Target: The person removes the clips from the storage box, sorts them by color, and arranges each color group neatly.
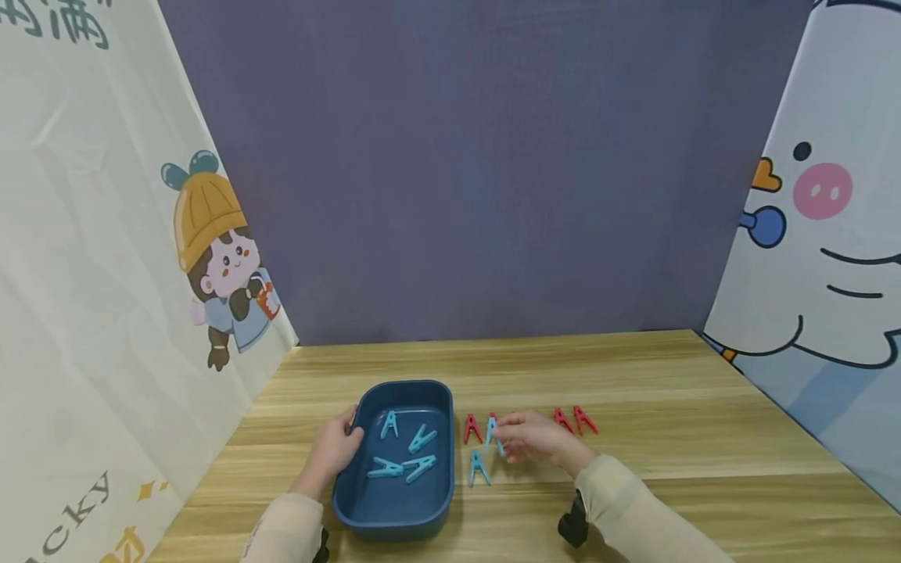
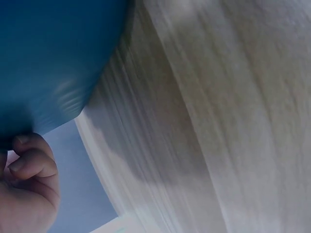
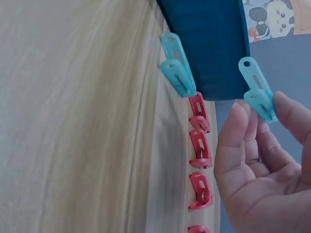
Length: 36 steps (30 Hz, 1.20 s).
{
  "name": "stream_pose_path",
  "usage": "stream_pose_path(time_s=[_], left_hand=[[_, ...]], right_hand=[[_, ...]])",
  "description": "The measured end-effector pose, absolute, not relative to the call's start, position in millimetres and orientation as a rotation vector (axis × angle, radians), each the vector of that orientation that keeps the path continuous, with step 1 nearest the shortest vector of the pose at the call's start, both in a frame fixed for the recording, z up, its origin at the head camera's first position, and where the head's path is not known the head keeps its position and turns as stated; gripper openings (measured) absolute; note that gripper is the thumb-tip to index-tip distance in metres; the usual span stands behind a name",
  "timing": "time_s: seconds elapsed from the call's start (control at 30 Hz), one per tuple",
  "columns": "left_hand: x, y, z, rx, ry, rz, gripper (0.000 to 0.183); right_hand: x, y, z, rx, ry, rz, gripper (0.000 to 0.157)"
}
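My left hand (image 1: 331, 447) grips the left side of a dark blue plastic bin (image 1: 385, 504), thumb over the rim. Inside it lie several light-blue clothespins (image 1: 421, 439). In the right wrist view, my right hand (image 3: 265, 167) pinches another light-blue clothespin (image 3: 256, 87) between thumb and fingers, raised off the table just right of the bin. One more light-blue clothespin (image 1: 478, 467) sits on the table by the bin's right wall, nearer me than the pinched one. The left wrist view shows curled fingers (image 2: 34, 162) at the bin's edge.
Red clothespins stand in a row on the wooden table (image 1: 676, 407): one (image 1: 472, 428) beside the bin, one partly hidden behind the held clothespin, and two (image 1: 584, 420) beyond my right hand. A grey-purple panel (image 1: 493, 172) rises behind the table, with printed cartoon sheets at both sides.
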State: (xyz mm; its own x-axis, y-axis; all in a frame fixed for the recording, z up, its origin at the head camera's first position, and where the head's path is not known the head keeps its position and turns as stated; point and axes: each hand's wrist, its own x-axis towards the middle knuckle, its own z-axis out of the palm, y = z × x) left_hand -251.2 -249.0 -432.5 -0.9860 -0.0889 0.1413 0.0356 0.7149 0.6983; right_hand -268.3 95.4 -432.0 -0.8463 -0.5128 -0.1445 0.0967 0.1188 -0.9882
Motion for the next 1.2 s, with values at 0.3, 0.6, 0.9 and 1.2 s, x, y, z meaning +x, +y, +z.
stream_pose_path(time_s=[0.3,0.6,0.9,1.2], left_hand=[[-250.1,-246.1,-433.1,0.048,-2.756,-1.131,0.048],[-250.9,-247.7,-434.3,0.032,-2.760,-1.083,0.047],[-249.8,-248.4,-435.8,0.023,-2.771,-1.076,0.047],[-250.3,-246.8,-434.4,0.022,-2.799,-1.099,0.046]], right_hand=[[-268.8,99.3,-437.4,-0.378,2.034,-1.741,0.036],[-266.8,99.9,-444.2,-0.392,2.184,-1.654,0.030],[-262.2,94.7,-448.5,-0.352,2.258,-1.580,0.016],[-257.9,92.1,-449.0,-0.352,2.339,-1.503,0.010]])
